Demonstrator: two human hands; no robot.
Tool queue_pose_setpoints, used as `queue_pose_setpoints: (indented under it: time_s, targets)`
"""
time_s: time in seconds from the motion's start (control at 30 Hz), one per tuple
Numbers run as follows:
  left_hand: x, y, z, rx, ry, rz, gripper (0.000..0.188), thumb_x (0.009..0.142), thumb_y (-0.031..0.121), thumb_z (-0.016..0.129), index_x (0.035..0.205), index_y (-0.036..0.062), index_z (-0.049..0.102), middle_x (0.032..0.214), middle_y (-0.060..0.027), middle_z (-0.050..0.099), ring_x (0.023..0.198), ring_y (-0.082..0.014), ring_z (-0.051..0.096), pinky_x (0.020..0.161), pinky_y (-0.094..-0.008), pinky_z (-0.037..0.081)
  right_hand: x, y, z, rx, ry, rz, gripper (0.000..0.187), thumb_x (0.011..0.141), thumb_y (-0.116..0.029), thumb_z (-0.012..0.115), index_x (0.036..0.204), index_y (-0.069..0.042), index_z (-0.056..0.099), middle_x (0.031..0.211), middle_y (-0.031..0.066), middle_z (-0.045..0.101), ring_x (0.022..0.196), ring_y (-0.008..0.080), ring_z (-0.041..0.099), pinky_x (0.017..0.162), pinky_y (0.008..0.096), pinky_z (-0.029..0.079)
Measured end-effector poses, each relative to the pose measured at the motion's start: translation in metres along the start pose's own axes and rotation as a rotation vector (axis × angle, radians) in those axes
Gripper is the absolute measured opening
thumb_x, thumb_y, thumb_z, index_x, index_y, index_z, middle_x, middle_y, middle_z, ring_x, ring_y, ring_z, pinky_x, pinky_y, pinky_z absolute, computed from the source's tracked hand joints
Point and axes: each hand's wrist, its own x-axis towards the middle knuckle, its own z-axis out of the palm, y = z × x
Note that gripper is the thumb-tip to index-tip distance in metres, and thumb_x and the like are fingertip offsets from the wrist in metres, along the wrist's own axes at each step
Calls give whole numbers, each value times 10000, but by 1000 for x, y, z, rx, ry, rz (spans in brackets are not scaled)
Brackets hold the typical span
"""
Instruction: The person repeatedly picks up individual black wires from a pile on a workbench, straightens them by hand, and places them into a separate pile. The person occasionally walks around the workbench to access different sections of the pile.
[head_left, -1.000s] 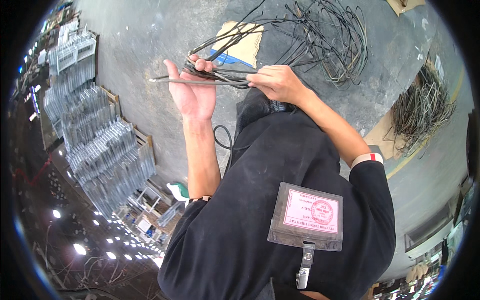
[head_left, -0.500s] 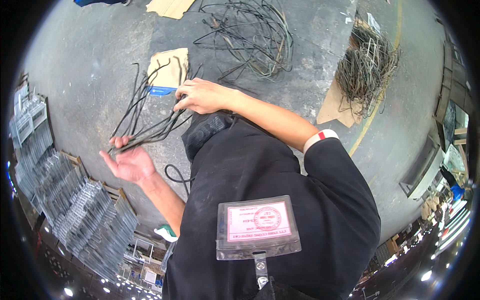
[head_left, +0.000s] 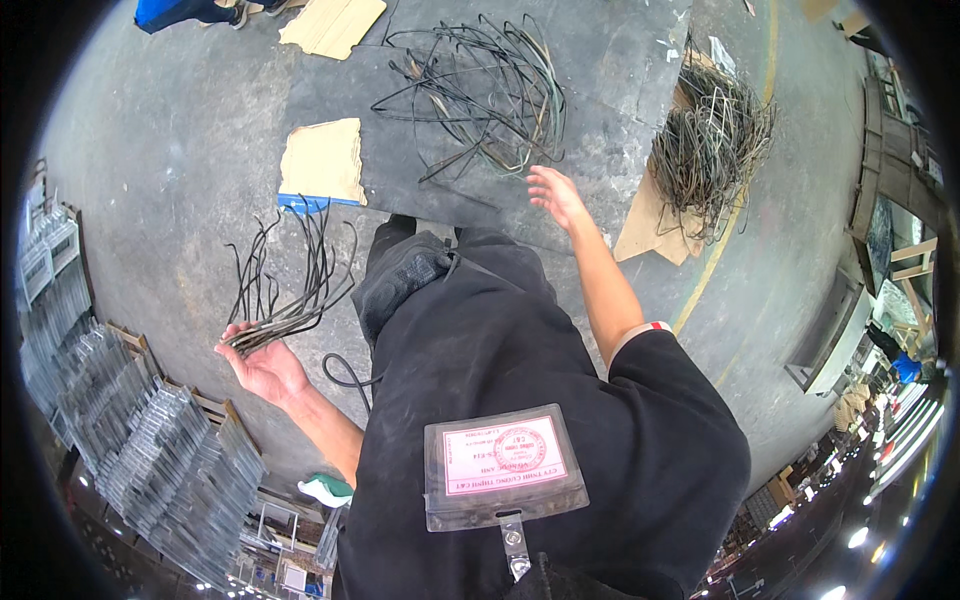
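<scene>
My left hand [head_left: 270,372] is closed around the bent middle of a bundle of dark wires [head_left: 318,282]; their hooked ends fan out away from me. My right hand [head_left: 556,196] holds nothing, its fingers stretched out and apart. It is just short of the near right edge of a loose, tangled heap of dark wires [head_left: 470,72] on the floor. Whether its fingertips touch a wire there is hard to make out.
A denser wire heap [head_left: 708,145] lies on cardboard [head_left: 650,232] at the right, by a yellow floor line. Another cardboard piece [head_left: 322,160] lies ahead. Stacked metal frames [head_left: 150,440] stand at the left. A person in blue [head_left: 180,12] is at the far left.
My right hand has let go of the bundle and moved right, toward the loose heap. My left hand keeps the bundle, slightly lower and nearer. More of the person at the far left shows.
</scene>
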Motion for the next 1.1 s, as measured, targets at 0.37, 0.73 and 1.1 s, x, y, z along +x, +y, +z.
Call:
queue_pose_setpoints:
  time_s: [0.37, 0.73, 1.1]
  targets:
    - [-6, 8, -9, -183, 91, -96, 272, 975, 322, 653, 1008, 59, 591, 932, -48, 629, 933, -214, 586, 898, -364, 461, -49, -44, 128, 409, -252, -224, 237, 1047, -310, 568, 912, -116, 563, 687, -26, 524, 832, 207, 662, 808, 363, 518]
    - [-4, 3, -2, -132, 68, -189, 248, 964, 298, 646, 993, 58, 592, 929, -61, 636, 922, -227, 582, 885, -365, 458, -226, -220, 129, -29, -175, -608, 304, 1021, -291, 604, 862, -32, 583, 580, -32, 460, 529, 96, 432, 544, 264, 374]
    - [-2, 1, 4, 54, 45, -49, 176, 993, 226, 634, 962, 54, 606, 820, -36, 597, 795, -172, 563, 825, -329, 468, -247, -261, 15, -170, 111, -1054, 189, 992, -174, 663, 970, 11, 694, 701, -47, 534, 584, 37, 417, 520, 208, 310]
